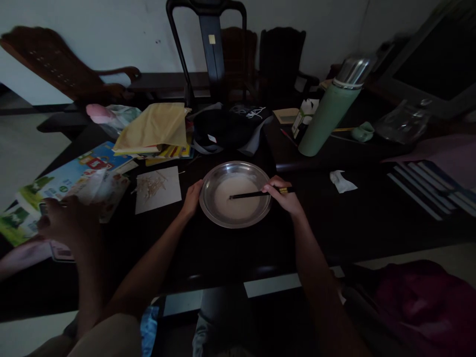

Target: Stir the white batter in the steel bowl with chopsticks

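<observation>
A round metal bowl (pixel 208 209) stands on the dark table, with a pale, milky liquid (pixel 234 204) in it. My left hand (pixel 192 197) holds the bowl by its left rim. In my right hand (pixel 285 196), closed at the right rim, is a pair of dark chopsticks (pixel 250 195) with gold-coloured bands near the top. Their tips dip into the liquid near the middle of the bowl. Left of the bowl, a heap of cotton swabs (pixel 150 186) lies on a white sheet of paper (pixel 173 191).
Another person's hand (pixel 69 220) reaches over colourful packaging (pixel 87 166) and a phone (pixel 61 252) at the left. Behind the bowl are a yellow envelope (pixel 154 126) and a black bag (pixel 223 130). A green thermos (pixel 329 116), crumpled tissue (pixel 342 182) and stacked books (pixel 431 186) stand or lie right.
</observation>
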`<action>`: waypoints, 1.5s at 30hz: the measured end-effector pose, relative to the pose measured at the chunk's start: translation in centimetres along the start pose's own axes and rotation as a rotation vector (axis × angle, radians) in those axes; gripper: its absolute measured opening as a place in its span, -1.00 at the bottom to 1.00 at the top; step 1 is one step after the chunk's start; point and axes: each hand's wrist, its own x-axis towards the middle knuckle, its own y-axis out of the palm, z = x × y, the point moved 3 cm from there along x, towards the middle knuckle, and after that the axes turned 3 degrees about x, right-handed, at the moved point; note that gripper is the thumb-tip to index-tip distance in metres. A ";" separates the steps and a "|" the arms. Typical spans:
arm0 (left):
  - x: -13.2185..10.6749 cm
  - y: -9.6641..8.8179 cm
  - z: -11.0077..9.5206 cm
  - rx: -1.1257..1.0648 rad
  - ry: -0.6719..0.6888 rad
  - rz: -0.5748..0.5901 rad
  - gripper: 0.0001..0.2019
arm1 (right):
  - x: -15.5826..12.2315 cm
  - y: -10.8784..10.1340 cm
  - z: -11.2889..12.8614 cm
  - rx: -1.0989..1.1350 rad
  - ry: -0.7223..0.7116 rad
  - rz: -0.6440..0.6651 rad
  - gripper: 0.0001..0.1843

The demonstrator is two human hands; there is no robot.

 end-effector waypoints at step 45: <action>0.0 -0.1 0.0 -0.033 -0.043 -0.014 -0.58 | -0.4 -2.4 -0.5 0.010 0.020 -0.267 -0.49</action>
